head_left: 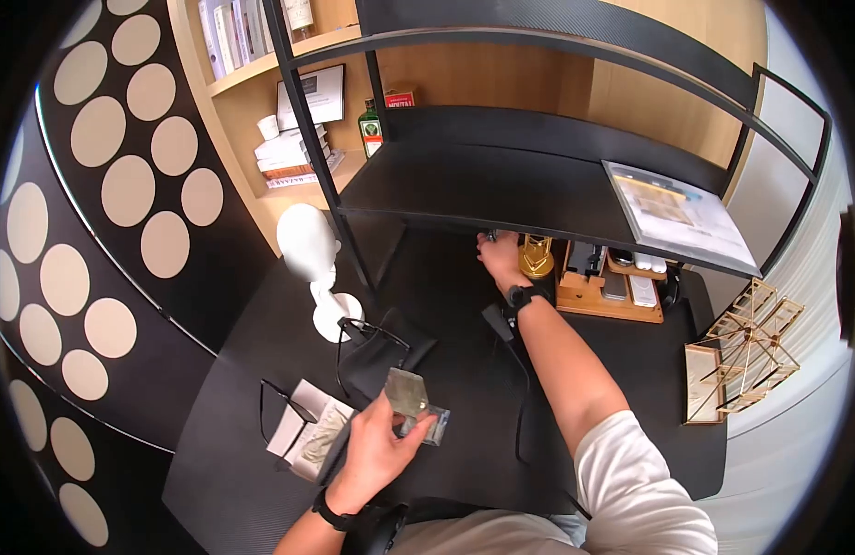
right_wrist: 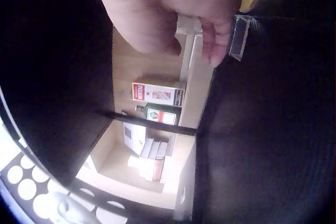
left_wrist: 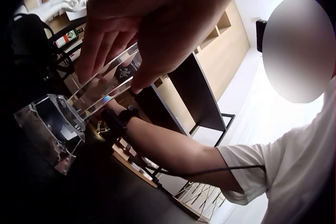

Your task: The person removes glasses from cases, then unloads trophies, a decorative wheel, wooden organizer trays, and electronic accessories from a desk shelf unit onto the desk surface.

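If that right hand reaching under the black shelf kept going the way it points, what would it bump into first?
Probably the small dark object at its fingertips. The right hand reaches under the black shelf, the gold object just beside it. Depth behind is unclear.

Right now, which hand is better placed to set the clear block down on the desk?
Left. The left hand already pinches the clear block just above the desk, while the right hand is stretched far back under the black shelf beside the gold object.

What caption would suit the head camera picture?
Left hand holds a clear glass piece over the black desk; right hand reaches under the shelf.
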The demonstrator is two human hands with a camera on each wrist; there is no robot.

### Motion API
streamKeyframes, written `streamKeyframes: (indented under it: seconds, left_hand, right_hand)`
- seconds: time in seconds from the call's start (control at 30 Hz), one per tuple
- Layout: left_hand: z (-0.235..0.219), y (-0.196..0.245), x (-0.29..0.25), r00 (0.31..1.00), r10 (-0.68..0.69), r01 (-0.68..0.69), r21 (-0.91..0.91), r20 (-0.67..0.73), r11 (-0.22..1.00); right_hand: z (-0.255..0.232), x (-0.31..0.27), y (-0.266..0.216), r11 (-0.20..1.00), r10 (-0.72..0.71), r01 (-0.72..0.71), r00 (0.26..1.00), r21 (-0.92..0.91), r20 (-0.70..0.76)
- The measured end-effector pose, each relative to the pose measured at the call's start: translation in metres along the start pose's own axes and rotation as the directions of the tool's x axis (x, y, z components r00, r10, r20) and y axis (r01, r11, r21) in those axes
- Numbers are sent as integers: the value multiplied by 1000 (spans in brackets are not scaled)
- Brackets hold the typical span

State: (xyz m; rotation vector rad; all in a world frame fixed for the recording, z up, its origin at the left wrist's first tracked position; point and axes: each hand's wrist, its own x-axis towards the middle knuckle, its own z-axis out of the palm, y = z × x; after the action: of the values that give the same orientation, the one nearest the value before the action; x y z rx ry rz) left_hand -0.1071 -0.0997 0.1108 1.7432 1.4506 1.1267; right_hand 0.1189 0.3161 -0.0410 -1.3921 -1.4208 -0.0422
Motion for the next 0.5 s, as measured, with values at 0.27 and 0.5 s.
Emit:
streamKeyframes:
  seconds: [0.27,0.5]
  left_hand:
    - [0,-6,3,998,56,-56,16,27,998]
    - [0,-7,1,998,65,-65,34,9,997]
  right_hand:
    - [-62,-7,-55,980,200,-199,954,-28,223]
    - [-170,-69,-110,971,-160,37,834,235,529]
